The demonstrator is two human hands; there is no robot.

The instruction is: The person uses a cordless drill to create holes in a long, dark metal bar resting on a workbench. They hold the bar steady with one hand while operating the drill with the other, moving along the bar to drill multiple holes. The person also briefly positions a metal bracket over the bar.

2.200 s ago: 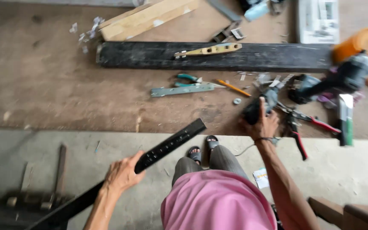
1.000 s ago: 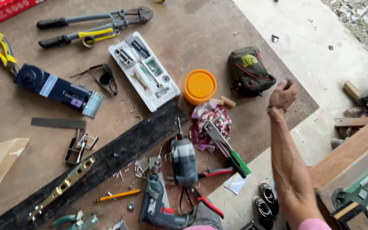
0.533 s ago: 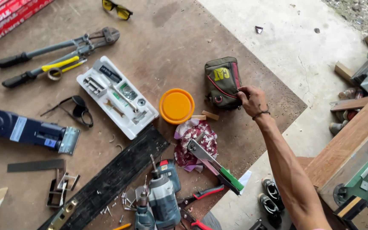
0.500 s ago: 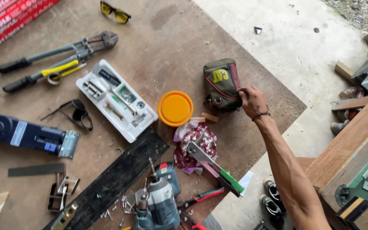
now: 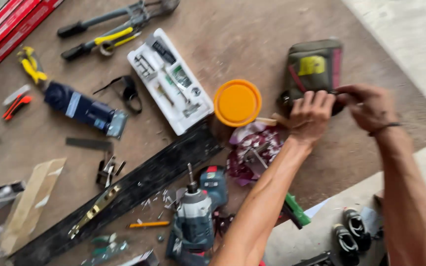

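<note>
Both hands met at the near edge of an olive-green tool pouch [image 5: 314, 69] on a brown work board [image 5: 252, 29] strewn with tools. The left hand [image 5: 311, 116] rested with fingers curled over the pouch's lower edge; the right hand [image 5: 368, 106] was closed beside it, thumb and fingers pinched on what looked like a dark zip pull or strap, though motion blur left the exact item unclear. The pouch lay just beyond both grips, away from the person, its long axis running roughly away from them and tilted slightly. The two hands sat about equally close, the left covering the corner nearer an orange lid [image 5: 237, 102]. Left of the grips lay a white bit case [image 5: 168, 79]; nearer the person, a cordless drill [image 5: 193, 221] beside a long black bar [image 5: 139, 189]. Bolt cutters [image 5: 114, 19] sat well apart.
</note>
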